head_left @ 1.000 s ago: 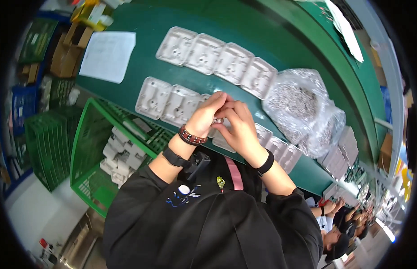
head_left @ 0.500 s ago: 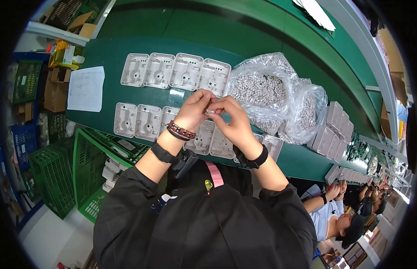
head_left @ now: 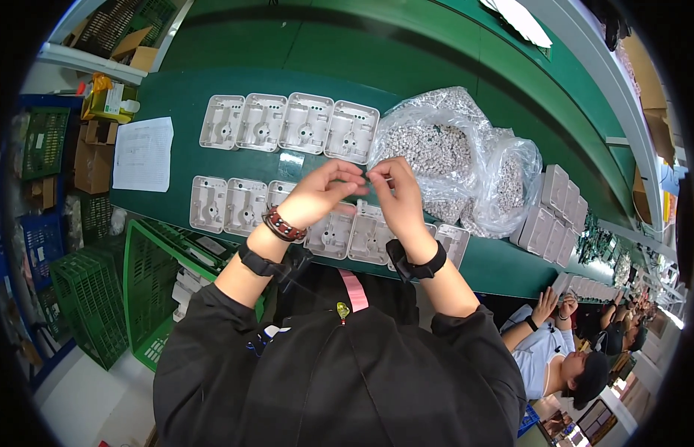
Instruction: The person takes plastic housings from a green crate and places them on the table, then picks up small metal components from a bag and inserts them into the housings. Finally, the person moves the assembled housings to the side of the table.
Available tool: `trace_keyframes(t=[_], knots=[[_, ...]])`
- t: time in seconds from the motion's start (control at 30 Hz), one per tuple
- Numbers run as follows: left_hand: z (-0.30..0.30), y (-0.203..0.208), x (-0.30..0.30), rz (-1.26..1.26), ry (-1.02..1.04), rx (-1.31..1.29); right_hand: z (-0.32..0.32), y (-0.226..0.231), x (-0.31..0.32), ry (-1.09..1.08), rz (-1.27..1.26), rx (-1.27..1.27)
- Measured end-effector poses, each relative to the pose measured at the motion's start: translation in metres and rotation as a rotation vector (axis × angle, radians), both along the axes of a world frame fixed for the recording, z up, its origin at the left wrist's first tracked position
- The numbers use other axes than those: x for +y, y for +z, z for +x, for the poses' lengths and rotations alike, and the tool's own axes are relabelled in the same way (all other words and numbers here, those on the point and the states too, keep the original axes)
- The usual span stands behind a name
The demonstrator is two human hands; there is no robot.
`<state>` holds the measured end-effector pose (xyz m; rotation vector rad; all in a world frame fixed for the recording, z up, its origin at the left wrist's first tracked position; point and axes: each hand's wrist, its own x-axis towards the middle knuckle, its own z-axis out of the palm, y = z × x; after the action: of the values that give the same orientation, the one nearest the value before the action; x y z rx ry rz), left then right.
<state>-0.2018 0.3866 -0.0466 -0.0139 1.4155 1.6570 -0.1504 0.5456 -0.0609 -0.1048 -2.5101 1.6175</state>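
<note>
Grey housings (head_left: 370, 237), long axes fore-and-aft

Factory assembly area, viewed from your place at a long green workbench (head_left: 184, 160). Rows of matching grey housings (head_left: 307, 119) at centre and clear bags (head_left: 450, 192) of small parts (head_left: 429, 149) right of centre indicate batch production; green crates (head_left: 93, 309) stand at left, and co-workers (head_left: 544, 365) line the lower right.

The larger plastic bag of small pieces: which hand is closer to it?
The right hand. It overlaps the plastic bag's left edge in this view, though touching is unclear; the left hand is farther away, to the left.
</note>
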Motion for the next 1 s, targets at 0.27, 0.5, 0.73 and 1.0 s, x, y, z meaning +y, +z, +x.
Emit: trace_keyframes(t=[0.27, 0.5, 0.73, 1.0], knots=[[0.002, -0.065, 0.001, 0.017, 0.278, 0.031, 0.033, -0.088, 0.005, -0.241, -0.306, -0.258], [0.024, -0.097, -0.039, -0.245, 0.301, 0.204, 0.033, -0.092, -0.003, 0.161, 0.531, -0.035], [0.052, -0.099, -0.040, -0.252, 0.305, 0.469, -0.022, -0.124, -0.018, 0.434, 0.964, -0.199], [0.037, -0.053, -0.033, -0.359, 0.033, 0.575, 0.005, -0.041, -0.013, 0.292, 0.030, -0.271]])
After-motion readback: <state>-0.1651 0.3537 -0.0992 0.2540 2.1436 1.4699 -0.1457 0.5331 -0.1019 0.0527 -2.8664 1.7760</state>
